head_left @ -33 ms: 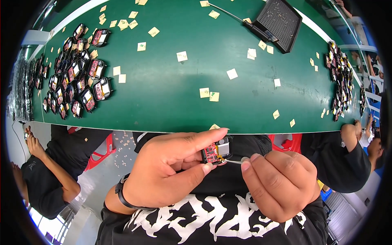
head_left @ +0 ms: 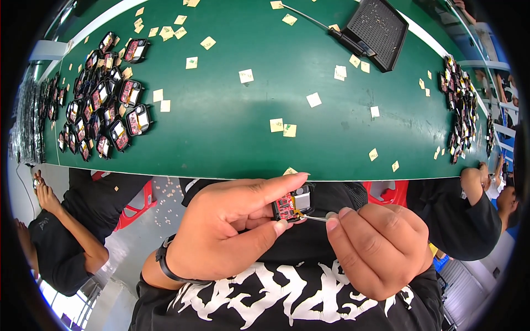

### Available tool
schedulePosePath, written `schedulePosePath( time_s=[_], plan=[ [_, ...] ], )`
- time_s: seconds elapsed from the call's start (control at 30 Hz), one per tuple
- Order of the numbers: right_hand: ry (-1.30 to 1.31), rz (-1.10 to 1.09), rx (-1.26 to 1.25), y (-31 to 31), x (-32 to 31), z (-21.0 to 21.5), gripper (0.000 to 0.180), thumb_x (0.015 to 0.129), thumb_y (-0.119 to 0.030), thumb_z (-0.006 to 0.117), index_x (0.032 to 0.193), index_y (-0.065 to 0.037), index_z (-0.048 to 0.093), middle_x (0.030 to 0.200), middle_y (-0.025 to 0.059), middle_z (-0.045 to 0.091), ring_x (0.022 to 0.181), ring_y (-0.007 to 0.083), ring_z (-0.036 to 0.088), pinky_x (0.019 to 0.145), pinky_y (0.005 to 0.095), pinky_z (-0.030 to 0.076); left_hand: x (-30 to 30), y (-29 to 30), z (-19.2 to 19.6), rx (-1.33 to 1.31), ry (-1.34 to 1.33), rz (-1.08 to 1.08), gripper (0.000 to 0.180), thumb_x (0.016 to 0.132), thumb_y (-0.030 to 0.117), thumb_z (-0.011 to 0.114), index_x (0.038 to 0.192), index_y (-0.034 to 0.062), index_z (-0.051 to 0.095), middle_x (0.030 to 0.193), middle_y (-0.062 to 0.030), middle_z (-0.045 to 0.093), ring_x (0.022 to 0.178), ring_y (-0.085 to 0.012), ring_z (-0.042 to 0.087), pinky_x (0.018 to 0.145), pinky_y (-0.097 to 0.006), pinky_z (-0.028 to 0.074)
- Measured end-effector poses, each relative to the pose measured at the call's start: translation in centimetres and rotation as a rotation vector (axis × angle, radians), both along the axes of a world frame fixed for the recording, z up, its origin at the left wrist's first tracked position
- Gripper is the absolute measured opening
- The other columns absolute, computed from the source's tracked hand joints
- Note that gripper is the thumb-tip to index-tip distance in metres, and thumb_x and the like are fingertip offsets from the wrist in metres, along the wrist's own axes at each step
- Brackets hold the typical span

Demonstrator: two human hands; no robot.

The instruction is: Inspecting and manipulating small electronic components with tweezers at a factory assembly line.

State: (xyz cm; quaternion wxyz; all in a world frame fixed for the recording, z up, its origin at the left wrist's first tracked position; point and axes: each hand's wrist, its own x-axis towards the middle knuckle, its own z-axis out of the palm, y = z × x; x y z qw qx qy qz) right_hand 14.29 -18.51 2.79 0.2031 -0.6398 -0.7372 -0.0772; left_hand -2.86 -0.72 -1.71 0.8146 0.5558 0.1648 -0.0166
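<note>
My left hand (head_left: 232, 223) grips a small black device housing (head_left: 312, 209) between thumb and fingers, just off the table's near edge. Inside the open housing lie a red circuit board (head_left: 285, 208), a silver-grey block (head_left: 301, 202) and a strip of yellow tape or flex. My right hand (head_left: 381, 245) pinches a thin metal tool (head_left: 316, 219) between thumb and fingertips. The tool's tip meets the lower edge of the housing, by the yellow strip. My right fingers cover the rest of the tool, so its exact kind is hidden.
Many similar open housings crowd the left (head_left: 99, 96) and right (head_left: 461, 105) of the green table (head_left: 221, 127). Small yellow paper squares (head_left: 245, 76) are scattered about. A black gridded tray (head_left: 381, 30) sits far right, a long-shafted tool (head_left: 342, 37) against it. People sit on both sides.
</note>
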Motion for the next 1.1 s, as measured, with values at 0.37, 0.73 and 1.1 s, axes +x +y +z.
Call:
schedulePosePath(
  time_s=[0.37,0.73,1.1],
  plan=[
    [-0.013,-0.006,-0.032,-0.1,0.0,0.4,0.022,0.062,-0.008,0.070,0.082,0.001,0.073,0.081,0.0087,0.067,0.072,0.0188,0.061,0.052,0.0248,0.043,0.3,0.1,0.7,0.046,0.042,-0.026,0.066,0.089,-0.020,0.057,0.151,0.0037,0.053,0.080,0.0059,0.046,0.060,-0.0009,0.033,0.054,-0.020,0.029],
    [0.233,-0.081,-0.024,-0.6,1.7,0.6,0.027,0.060,-0.007,0.074,0.087,0.001,0.073,0.081,0.0077,0.067,0.068,0.0193,0.061,0.054,0.0272,0.048,0.6,0.2,1.1,-0.056,0.029,-0.036,0.058,0.088,-0.022,0.055,0.145,-0.0073,0.053,0.137,-0.0174,0.062,0.086,-0.0100,0.071,0.089,-0.031,0.062],
    [0.241,-0.014,-0.058,-0.5,1.8,-0.1,0.030,0.056,-0.008,0.073,0.085,-0.003,0.072,0.085,0.0062,0.068,0.073,0.0196,0.063,0.051,0.0270,0.050,1.0,0.4,1.7,-0.066,0.077,-0.070,0.063,0.085,-0.026,0.052,0.145,-0.0061,0.055,0.136,-0.0202,0.063,0.092,-0.0192,0.074,0.078,-0.025,0.058]
  ],
)
